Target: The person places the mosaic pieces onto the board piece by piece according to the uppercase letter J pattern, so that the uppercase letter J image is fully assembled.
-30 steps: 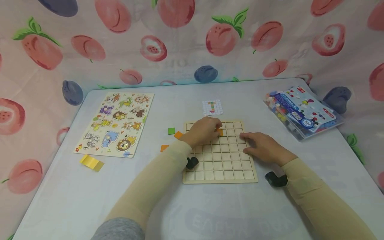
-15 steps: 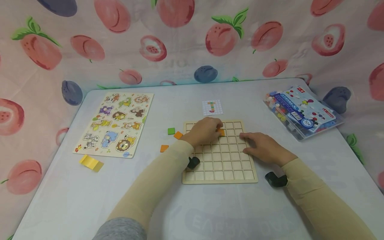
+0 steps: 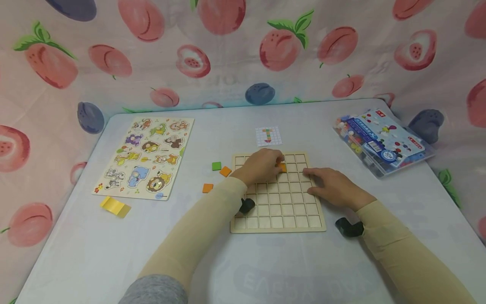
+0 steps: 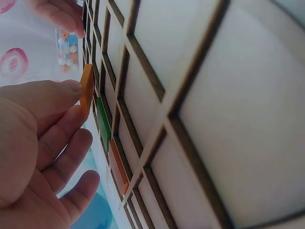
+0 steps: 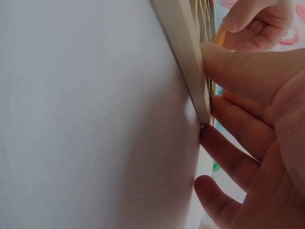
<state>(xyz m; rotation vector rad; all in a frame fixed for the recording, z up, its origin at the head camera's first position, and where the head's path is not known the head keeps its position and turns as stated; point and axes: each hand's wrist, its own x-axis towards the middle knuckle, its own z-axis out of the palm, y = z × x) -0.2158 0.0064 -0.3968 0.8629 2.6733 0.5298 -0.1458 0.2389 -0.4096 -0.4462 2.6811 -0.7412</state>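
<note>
Left hand [image 3: 262, 166] pinches an orange tile [image 4: 86, 89] between thumb and fingertip, the tile standing tilted at the far part of the wooden grid board [image 3: 279, 210]; the other fingers spread loosely. In the left wrist view a green tile [image 4: 103, 125] and a reddish-orange tile [image 4: 119, 167] sit in cells near it. Right hand [image 3: 338, 185] rests against the board's right edge—thumb and fingers apart, thumb touching the rim. Left of the board, on the white-covered desk [image 3: 72, 257], lie a green square [image 3: 216, 166] and two orange squares [image 3: 207, 188]. A gridded card [image 3: 268, 136] lies just beyond the board. Farther left is an animal puzzle [image 3: 144, 158], with a folded yellow piece [image 3: 115, 206] at its near edge; well to the right—a clear plastic box [image 3: 383, 141] of colourful pieces.
</note>
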